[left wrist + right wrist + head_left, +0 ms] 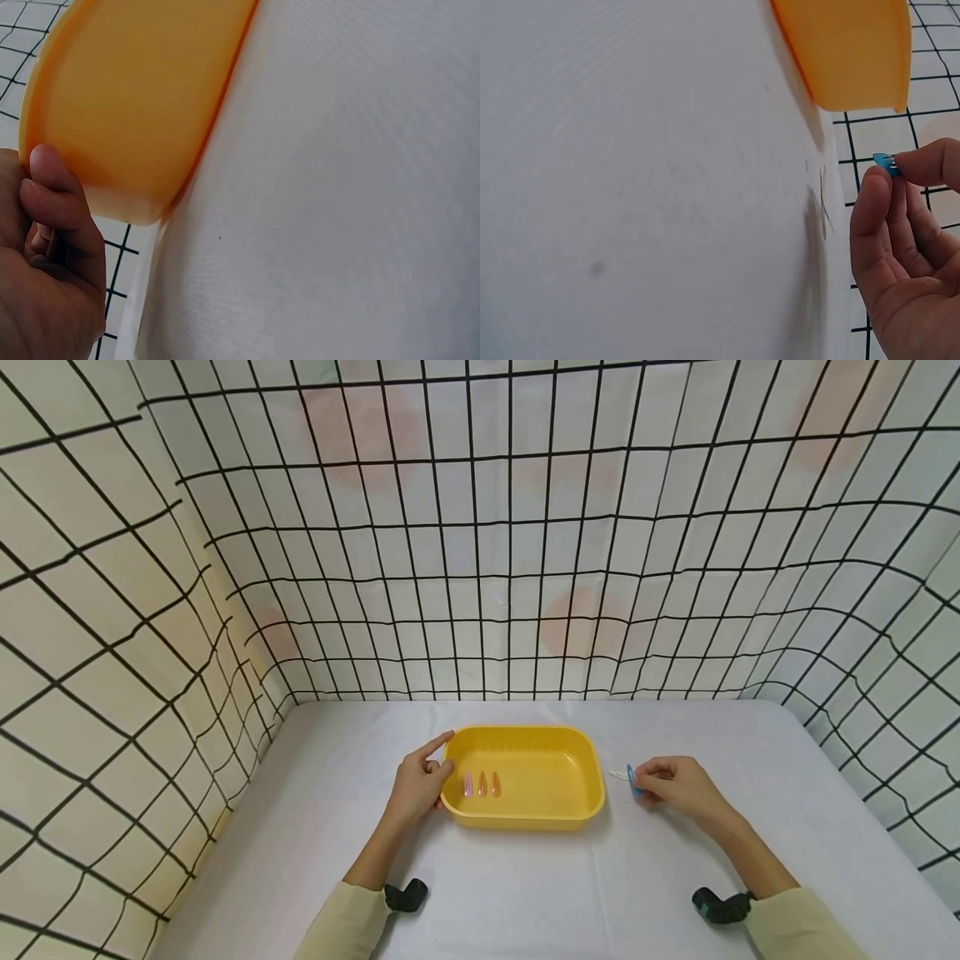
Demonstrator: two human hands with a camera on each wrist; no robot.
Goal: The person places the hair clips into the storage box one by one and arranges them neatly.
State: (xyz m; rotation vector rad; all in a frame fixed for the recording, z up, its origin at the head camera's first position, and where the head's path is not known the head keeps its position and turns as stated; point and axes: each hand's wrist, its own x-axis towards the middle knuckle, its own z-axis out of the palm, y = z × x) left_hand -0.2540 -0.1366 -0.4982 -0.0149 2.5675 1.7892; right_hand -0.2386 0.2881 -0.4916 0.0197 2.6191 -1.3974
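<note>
Between thumb and fingertips, my right hand (678,787) pinches a blue snap hair clip (634,780), just right of the tray. The right wrist view shows the blue clip (887,163) held above the table, its far part hidden by the fingers. A white hair clip (618,775) lies on the cloth beside that hand. My left hand (417,783) holds the left end of a yellow tray (525,821), thumb over the rim. Inside the tray, at its left, a pink clip (468,785) and two orange clips (489,784) lie in a row.
White cloth (517,893) covers the table. A black wire grid (510,572) stands behind it and along both sides, with pale fabric beyond. Each wrist wears a black device, one near the left sleeve (341,922) and one near the right sleeve (802,927).
</note>
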